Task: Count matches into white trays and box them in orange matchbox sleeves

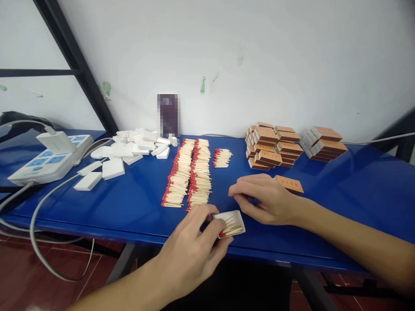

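Note:
At the table's front edge, my left hand [198, 244] is closed round a small white matchbox tray [239, 216]. Several red-tipped matches [234, 228] lie inside it, their heads partly covered by my fingers. My right hand [264, 198] rests just right of the tray, fingers bent and pressed together, with nothing visible in them. Just behind that wrist lies a closed orange matchbox [289, 185]. Two long rows of matches, a left row [180, 175] and a right row [200, 175], run away from me, with a smaller pile of matches [222, 158] beside them.
Empty white trays [136, 144] are heaped at the back left, near a power strip [52, 157] with white cables. Stacked matchboxes [272, 147] stand at the back right, with another stack of boxes [326, 143] beyond. A blurred dark rectangle [168, 114] leans against the wall.

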Demonstrator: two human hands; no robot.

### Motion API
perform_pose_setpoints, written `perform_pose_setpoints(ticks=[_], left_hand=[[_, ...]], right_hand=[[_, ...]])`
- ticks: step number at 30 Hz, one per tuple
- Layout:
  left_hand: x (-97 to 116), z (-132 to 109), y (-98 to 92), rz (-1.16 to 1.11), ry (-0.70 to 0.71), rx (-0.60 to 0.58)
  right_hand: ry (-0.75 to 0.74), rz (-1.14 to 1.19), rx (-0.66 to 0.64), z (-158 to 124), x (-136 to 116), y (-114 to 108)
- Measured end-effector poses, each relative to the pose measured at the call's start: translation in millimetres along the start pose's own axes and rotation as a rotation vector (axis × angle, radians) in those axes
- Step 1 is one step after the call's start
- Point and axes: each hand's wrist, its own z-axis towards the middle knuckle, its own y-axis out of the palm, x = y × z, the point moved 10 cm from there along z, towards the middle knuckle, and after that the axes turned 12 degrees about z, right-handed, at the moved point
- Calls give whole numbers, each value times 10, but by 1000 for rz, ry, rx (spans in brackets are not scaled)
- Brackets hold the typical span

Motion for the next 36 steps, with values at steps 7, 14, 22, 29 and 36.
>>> perform_pose_setpoints(ticks=[7, 14, 22, 29, 36], left_hand=[[-14, 7, 25, -11, -3, -23], [-56, 3, 60, -59, -46, -120], [-31, 32, 23, -72, -20, -55], [-23, 41, 12, -66, -11, -39], [-30, 22, -9, -56, -25, 0]], right_hand=[[-10, 55, -8, -24, -17, 8], [35, 108, -156, -20, -80, 191], [255, 208, -335, -65, 90, 424], [326, 255, -376, -46, 108, 421], [296, 207, -382, -66, 140, 413]])
